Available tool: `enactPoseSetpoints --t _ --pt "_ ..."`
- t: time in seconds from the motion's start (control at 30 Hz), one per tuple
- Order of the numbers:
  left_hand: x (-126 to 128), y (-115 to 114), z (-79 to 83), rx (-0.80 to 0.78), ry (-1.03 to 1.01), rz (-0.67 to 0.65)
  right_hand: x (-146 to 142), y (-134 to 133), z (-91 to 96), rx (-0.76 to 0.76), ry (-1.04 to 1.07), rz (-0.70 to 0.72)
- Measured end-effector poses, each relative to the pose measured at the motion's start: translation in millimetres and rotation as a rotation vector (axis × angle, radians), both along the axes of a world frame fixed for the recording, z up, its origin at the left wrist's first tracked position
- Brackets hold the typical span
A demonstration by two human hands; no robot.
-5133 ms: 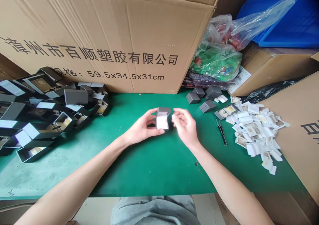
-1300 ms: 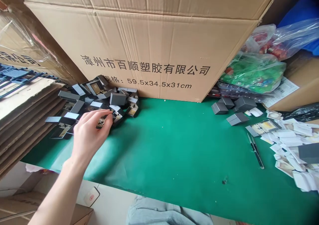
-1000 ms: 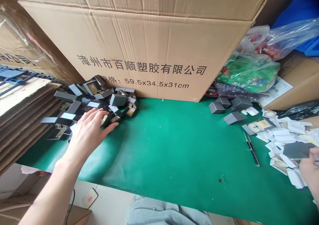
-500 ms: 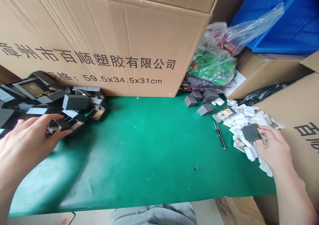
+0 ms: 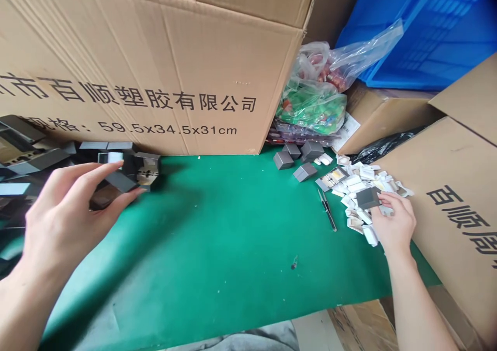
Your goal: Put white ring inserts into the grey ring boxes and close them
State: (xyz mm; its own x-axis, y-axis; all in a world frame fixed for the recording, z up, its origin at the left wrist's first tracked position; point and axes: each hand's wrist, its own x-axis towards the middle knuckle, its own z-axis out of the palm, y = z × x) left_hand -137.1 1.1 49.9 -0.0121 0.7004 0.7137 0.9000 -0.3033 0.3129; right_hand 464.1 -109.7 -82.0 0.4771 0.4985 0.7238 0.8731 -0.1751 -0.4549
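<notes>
- Head view, lower left of the frame: left hand (image 5: pixel 62 216) with fingers spread and thumb set apart, pinching a dark grey rectangular box (image 5: pixel 120 181) between fingertips and thumb, probably for a firm hold on its sides.
- Just beyond those fingertips, at the middle left: a heap of open black-and-grey jewellery boxes (image 5: pixel 145 172), loosely piled against the carton, apparently kept within the left hand's reach.
- Right of centre: right hand (image 5: pixel 394 221) with fingers curled under a small dark grey square box (image 5: pixel 368 198), pressing it from below and the side, directly over a scattered pile of white card inserts (image 5: pixel 359 185).
- Upper right of that pile: three closed grey cube-shaped boxes (image 5: pixel 283 160), set apart from the loose cards, seemingly grouped by kind.
- Left of the cards: black-handled tweezers (image 5: pixel 326 211), lying flat within easy reach of the right hand.
- Centre and bottom: a green work mat (image 5: pixel 217 227), bare between both hands, leaving working room.
- Top: a large brown cardboard carton (image 5: pixel 116 66) with black printing, standing behind the mat as a backstop.
</notes>
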Motion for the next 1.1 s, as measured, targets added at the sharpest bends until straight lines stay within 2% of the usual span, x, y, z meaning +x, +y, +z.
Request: enactPoseSetpoints --t 0.07,0.23,0.37,0.47,0.63,0.8,0.93,1.0,1.1 --pt "11.4 1.4 2.3 0.060 0.163 -0.038 0.5 3.4 2.3 0.012 0.034 -0.028" --pt "29.9 10.7 2.9 0.086 0.298 -0.189 6.1 10.4 5.5 -0.018 0.028 -0.090" --pt "54.2 11.4 2.4 0.066 0.137 -0.290 9.6 17.8 1.4 -0.061 -0.042 -0.144" --pt "77.6 8.4 -2.0 -0.088 -0.004 -0.395 12.5 27.1 -2.4 -0.040 -0.092 -0.178" --pt "107.4 6.1 -25.3 -0.244 0.038 -0.561 19.4 49.0 5.2 -0.084 -0.134 -0.243" --pt "109.5 5.5 -50.0 -0.344 0.021 -0.621 17.8 67.1 22.9 -0.174 -0.083 -0.247" --pt "103.5 5.5 -54.7 -0.448 -0.005 -0.582 9.5 71.9 25.4 -0.285 0.071 -0.272" --pt "102.8 5.6 -54.3 -0.523 -0.038 -0.588 4.2 71.8 22.8 -0.270 0.111 -0.219" --pt "104.0 5.7 -53.5 -0.617 -0.118 -0.605 -3.9 72.2 18.8 -0.117 0.192 -0.065"
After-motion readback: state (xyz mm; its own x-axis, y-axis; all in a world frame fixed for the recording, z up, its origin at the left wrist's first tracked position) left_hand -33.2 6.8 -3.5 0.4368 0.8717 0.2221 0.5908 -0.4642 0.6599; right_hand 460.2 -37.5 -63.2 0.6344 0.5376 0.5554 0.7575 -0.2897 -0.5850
